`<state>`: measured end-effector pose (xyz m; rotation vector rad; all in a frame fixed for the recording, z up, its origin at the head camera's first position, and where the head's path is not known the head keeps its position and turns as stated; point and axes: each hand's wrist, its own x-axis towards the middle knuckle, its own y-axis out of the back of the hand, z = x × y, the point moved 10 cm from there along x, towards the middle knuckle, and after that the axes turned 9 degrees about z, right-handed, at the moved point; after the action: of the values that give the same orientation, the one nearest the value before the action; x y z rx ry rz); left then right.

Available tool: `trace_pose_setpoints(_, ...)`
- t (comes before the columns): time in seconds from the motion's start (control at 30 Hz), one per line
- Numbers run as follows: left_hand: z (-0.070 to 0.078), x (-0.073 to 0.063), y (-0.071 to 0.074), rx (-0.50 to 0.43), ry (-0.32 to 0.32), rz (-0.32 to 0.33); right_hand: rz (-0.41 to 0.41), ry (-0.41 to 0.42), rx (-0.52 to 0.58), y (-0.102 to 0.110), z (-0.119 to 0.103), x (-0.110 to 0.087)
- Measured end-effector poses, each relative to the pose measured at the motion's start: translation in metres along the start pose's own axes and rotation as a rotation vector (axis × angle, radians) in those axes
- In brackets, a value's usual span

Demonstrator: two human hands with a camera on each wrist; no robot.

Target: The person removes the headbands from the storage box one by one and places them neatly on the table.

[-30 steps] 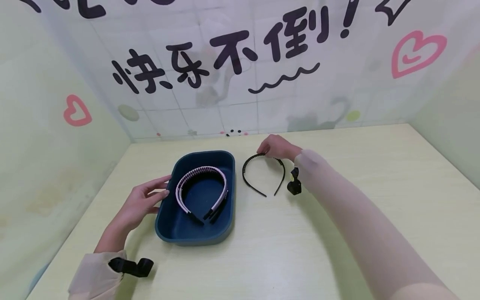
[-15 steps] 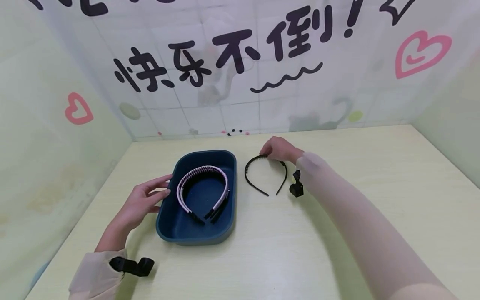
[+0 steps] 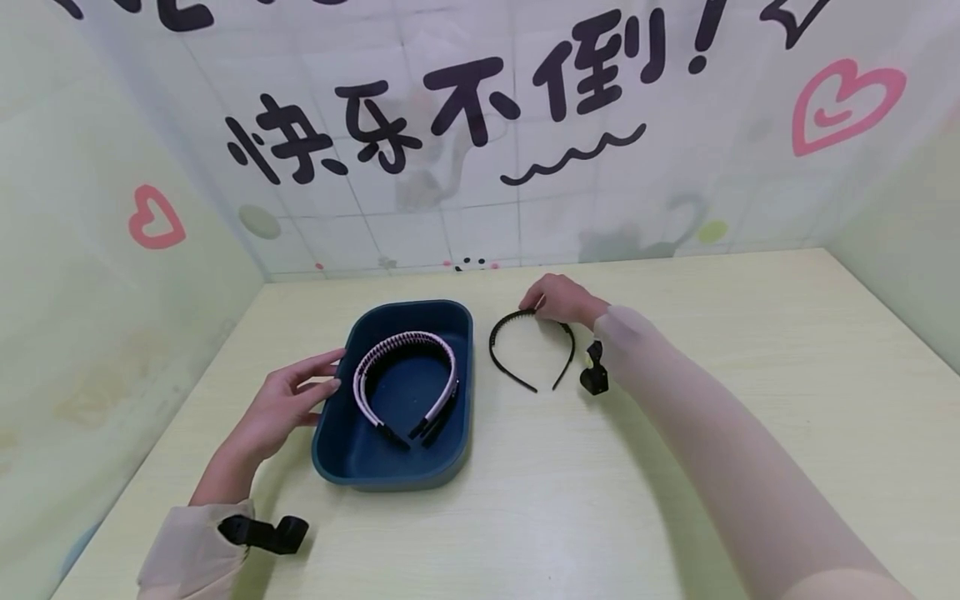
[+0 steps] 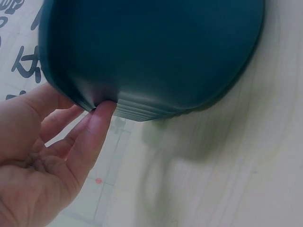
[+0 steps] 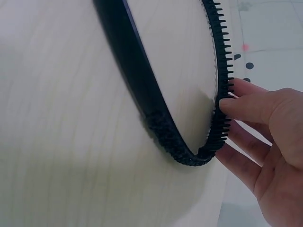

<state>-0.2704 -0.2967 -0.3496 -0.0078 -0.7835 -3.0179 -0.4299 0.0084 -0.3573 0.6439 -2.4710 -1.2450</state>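
Note:
My right hand (image 3: 561, 298) pinches a thin black toothed headband (image 3: 492, 343) at the top of its curve, right of the tray. In the right wrist view the thumb lies on the headband's inner side (image 5: 218, 80), with the fingers behind it. A deep blue rounded tray (image 3: 442, 482) stands left of centre. Inside are pale pink headbands (image 3: 411, 337) nested together, with dark ends toward me. My left hand (image 3: 276, 408) touches the tray's left side near the rim, fingers spread and fairly straight. In the left wrist view its fingertips meet the tray's wall (image 4: 156, 56).
Both hands work over a pale wood-grain table (image 3: 570, 500). A patterned sheet with large dark characters (image 3: 472, 96) hangs behind it, and pale sheets close off the left and right sides. Each wrist wears a small black camera (image 3: 288, 533).
The head view has shifted very slightly. The right hand keeps its pinch on the black headband, and the left hand stays at the tray's side, with no clear movement of either.

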Motion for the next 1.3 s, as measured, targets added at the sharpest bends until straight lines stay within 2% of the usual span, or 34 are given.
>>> trace_pose_setpoints(0.27, 0.0, 0.0, -0.001, -0.001, 0.001, -0.002, -0.003, -0.007, 0.039, 0.002, -0.003, 0.0)
trace_pose_setpoints(0.53, -0.001, -0.001, -0.001, -0.012, -0.007, -0.002, 0.008, 0.03, 0.062, 0.01, -0.019, 0.0)
trace_pose_setpoints(0.83, -0.003, -0.002, -0.001, -0.013, -0.009, -0.004, -0.013, 0.084, 0.086, 0.011, -0.041, 0.001)
trace_pose_setpoints(1.3, -0.001, -0.001, 0.0, 0.008, -0.012, 0.002, -0.01, 0.192, 0.08, 0.016, -0.088, -0.001)
